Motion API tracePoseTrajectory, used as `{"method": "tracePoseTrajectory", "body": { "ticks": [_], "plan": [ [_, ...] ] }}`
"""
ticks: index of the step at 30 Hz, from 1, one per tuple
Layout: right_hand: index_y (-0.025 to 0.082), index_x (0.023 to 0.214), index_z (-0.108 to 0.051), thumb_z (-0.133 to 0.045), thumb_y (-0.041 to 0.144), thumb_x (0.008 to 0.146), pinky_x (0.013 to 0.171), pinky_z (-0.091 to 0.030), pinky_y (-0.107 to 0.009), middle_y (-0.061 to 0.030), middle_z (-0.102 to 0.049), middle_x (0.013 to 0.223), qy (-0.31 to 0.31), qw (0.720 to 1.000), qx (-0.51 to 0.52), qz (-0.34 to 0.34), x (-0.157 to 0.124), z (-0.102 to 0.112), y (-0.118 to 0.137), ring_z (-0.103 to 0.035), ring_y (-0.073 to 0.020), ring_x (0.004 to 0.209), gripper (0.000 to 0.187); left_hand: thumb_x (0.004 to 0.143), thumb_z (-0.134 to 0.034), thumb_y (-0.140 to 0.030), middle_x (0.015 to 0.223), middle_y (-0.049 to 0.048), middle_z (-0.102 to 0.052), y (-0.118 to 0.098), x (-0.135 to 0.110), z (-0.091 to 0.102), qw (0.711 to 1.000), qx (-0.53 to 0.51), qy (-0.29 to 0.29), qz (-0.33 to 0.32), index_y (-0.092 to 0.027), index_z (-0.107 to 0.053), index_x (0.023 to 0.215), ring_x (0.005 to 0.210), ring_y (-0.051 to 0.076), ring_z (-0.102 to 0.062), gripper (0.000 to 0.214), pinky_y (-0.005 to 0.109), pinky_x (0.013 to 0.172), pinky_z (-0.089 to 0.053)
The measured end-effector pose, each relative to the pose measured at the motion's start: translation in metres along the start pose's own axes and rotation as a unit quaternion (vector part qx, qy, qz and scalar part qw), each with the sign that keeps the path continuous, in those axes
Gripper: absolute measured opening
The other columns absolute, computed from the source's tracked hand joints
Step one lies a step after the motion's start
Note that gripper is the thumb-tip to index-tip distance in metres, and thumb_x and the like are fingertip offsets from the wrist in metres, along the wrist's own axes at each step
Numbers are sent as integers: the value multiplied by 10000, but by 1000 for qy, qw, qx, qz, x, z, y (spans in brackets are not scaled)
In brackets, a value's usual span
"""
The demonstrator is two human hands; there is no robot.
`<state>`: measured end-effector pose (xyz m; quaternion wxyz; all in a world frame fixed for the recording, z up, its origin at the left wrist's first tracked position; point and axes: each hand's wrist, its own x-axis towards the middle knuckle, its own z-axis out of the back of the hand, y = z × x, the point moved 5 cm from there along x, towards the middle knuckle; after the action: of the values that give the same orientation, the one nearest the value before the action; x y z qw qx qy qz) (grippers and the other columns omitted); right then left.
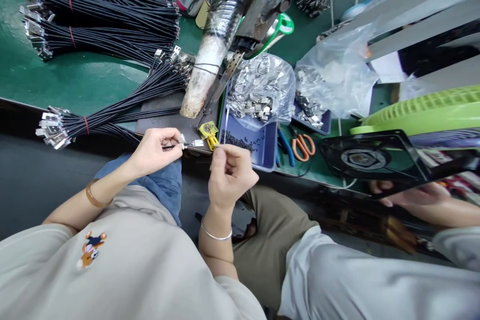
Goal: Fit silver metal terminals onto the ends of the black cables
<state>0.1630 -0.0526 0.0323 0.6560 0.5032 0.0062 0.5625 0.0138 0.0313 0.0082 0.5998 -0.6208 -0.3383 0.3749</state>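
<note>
My left hand point(155, 150) is closed in a pinch on a black USB cable point(170, 147). The cable's bare metal plug point(197, 143) points right, towards my other hand. My right hand point(232, 172) is closed, thumb and forefinger pressed together, just right of the plug. What it holds, if anything, I cannot make out. A yellow pronged piece point(212, 141) lies right by its fingertips, below a dirty yellow sponge point(207, 129). Beyond the fingers, a blue tray point(268, 152) holds small black parts and a plastic bag of metal plug shells point(258, 107).
Bundled black cables point(108, 35) lie at the back left, another bundle point(123, 102) nearer. A foil-wrapped duct point(213, 42) hangs over the bench. Orange-handled scissors point(303, 147) and blue-handled pliers point(287, 147) lie right. A co-worker's hand point(412, 194) is beside a black fan point(371, 159).
</note>
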Motion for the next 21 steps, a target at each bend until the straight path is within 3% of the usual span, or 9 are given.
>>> {"method": "tracePoseTrajectory", "body": {
  "ticks": [5,11,14,16,17,21],
  "plan": [
    [198,894,-673,-656,304,912,522,-394,-196,96,-473,533,113,991,-60,37,1,-21,6,-454,-64,441,109,745,-586,-218,597,-28,-562,3,-2,-2,999,38,4,-29,-133,-613,683,548,68,-476,109,184,561,-392],
    [210,766,-586,-590,337,902,467,-358,-201,64,-526,583,163,976,86,-121,1,-32,-3,-453,-73,466,186,733,-636,-220,596,-26,-562,6,-1,1,999,-4,32,-14,-130,-644,707,538,67,-456,94,181,524,-382],
    [214,772,-582,-619,404,881,433,-303,-204,74,-507,559,93,974,127,-162,10,-10,-13,-412,-72,436,221,724,-691,-258,601,-12,-589,4,1,4,995,-71,72,18,-119,-694,732,536,68,-458,140,180,498,-373],
    [212,786,-597,-617,444,873,456,-312,-220,67,-509,558,6,982,84,-167,23,15,-28,-416,-82,448,249,712,-720,-266,601,3,-607,3,2,6,991,-95,92,34,-108,-725,724,543,72,-467,158,185,501,-377],
    [206,789,-617,-615,462,863,489,-344,-234,52,-530,574,-10,985,43,-167,30,24,-37,-444,-95,478,267,705,-732,-264,602,8,-614,2,3,7,989,-101,97,39,-105,-736,721,548,74,-471,160,188,504,-380],
    [187,710,-674,-653,522,745,590,-371,-298,-9,-633,651,117,966,-130,-188,57,34,-82,-421,-110,516,337,701,-739,-265,597,5,-612,1,8,6,989,-103,97,37,-102,-743,729,540,68,-455,165,188,494,-366]
  ]
}}
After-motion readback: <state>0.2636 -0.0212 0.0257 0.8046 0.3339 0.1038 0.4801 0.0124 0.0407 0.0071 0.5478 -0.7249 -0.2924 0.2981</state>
